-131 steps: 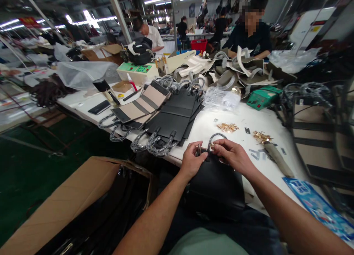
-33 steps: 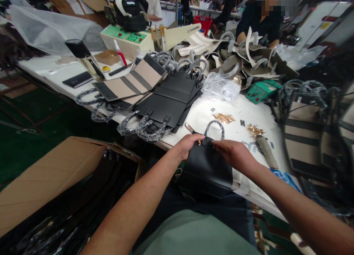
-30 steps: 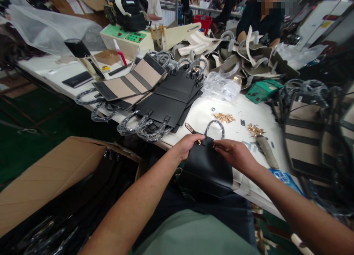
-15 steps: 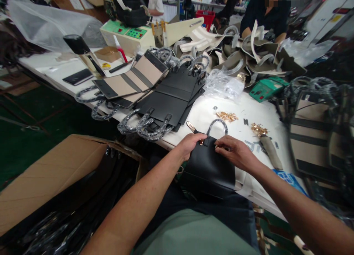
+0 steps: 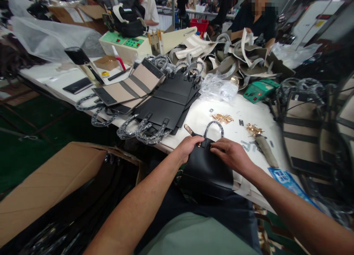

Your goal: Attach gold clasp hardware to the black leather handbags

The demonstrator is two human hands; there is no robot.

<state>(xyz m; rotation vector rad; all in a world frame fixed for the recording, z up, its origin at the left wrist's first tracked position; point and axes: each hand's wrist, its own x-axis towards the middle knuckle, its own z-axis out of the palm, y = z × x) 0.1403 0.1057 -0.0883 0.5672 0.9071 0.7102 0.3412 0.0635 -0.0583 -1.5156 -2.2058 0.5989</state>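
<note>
A small black leather bag (image 5: 206, 170) hangs over the near edge of the white table (image 5: 235, 111), against my lap. Its plastic-wrapped handle (image 5: 213, 126) arches up on the tabletop, and a gold clasp tab (image 5: 189, 129) sticks out to the left. My left hand (image 5: 186, 148) grips the bag's top edge near the clasp, fingers curled. My right hand (image 5: 231, 155) pinches the top edge just below the handle's right end. Whether a small part sits in those fingers is hidden.
Flat black and beige bag panels (image 5: 155, 96) with wrapped handles lie to the left. Gold fittings (image 5: 222, 118) and a tool (image 5: 265, 150) lie beyond my hands. A green device (image 5: 258, 91) and a heap of straps stand behind. An open cardboard box (image 5: 63, 185) is at my left. Another person sits opposite.
Since about four seconds ago my hands have lowered onto the bag's top edge and the gold clasp tab has come free at the left. Over the last second they have barely shifted.
</note>
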